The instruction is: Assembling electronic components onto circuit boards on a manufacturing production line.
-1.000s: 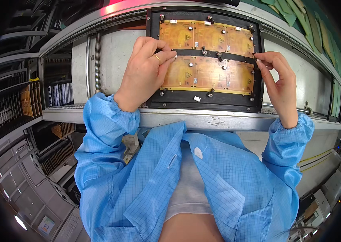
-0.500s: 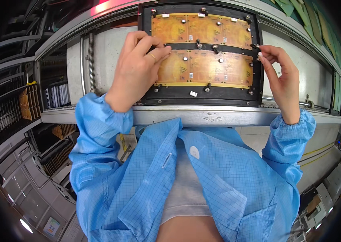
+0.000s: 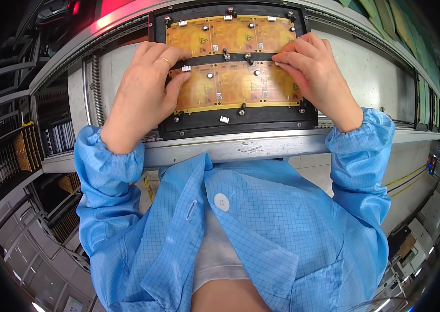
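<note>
Two amber circuit board panels lie in a black carrier frame: the far panel [image 3: 233,36] and the near panel [image 3: 233,96]. My left hand [image 3: 144,91] is over the near panel's far left corner, thumb and forefinger apart. A small white connector [image 3: 186,68] stands on the board between those fingertips, which look clear of it. My right hand [image 3: 318,70] reaches over the carrier's right side, its fingertips pinched together at the near panel's far edge. Whatever they pinch is mostly hidden; a speck of white shows there. Another white connector [image 3: 224,119] lies loose on the carrier's near border [image 3: 207,125].
Black clamp pins [image 3: 242,109] stand around the panels. The carrier sits between metal conveyor rails [image 3: 240,148]. A spring-wrapped rod [image 3: 96,88] runs at the left, and racks holding boards [image 3: 26,148] stand beyond it. Green sheets [image 3: 383,18] hang at the far right.
My right hand has moved left from the carrier's right edge to the near panel. My left fingers have parted, showing a white connector on the board. The whole view has shifted slightly.
</note>
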### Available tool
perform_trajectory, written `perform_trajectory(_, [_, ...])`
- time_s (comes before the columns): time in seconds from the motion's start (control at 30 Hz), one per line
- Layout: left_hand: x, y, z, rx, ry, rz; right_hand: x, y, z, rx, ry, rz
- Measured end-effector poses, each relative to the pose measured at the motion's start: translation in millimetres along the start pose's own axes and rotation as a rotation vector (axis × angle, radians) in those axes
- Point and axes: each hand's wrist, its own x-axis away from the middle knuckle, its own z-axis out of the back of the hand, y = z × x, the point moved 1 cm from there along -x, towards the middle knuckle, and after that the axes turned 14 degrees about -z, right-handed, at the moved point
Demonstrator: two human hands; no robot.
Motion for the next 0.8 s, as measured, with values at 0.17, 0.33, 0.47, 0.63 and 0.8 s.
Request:
perform_trajectory(0.17, [10, 27, -8, 0.163, -0.033, -0.058, -2, 2, 2, 0.018, -0.015, 0.009])
perform_trajectory(0.33, [14, 50, -31, 0.317, -0.106, -0.066, -2, 4, 4, 0.046, -0.021, -0.001])
perform_trajectory(0.47, [13, 51, -34, 0.344, -0.189, -0.052, -1, 6, 6, 0.029, -0.022, 0.005])
perform_trajectory(0.63, [10, 54, -33, 0.352, -0.142, -0.029, 0, 8, 4, -0.007, -0.016, -0.016])
perform_trajectory(0.8, [0, 38, -25, 0.343, -0.006, 0.066, 3, 11, 7, 0.017, -0.038, -0.006])
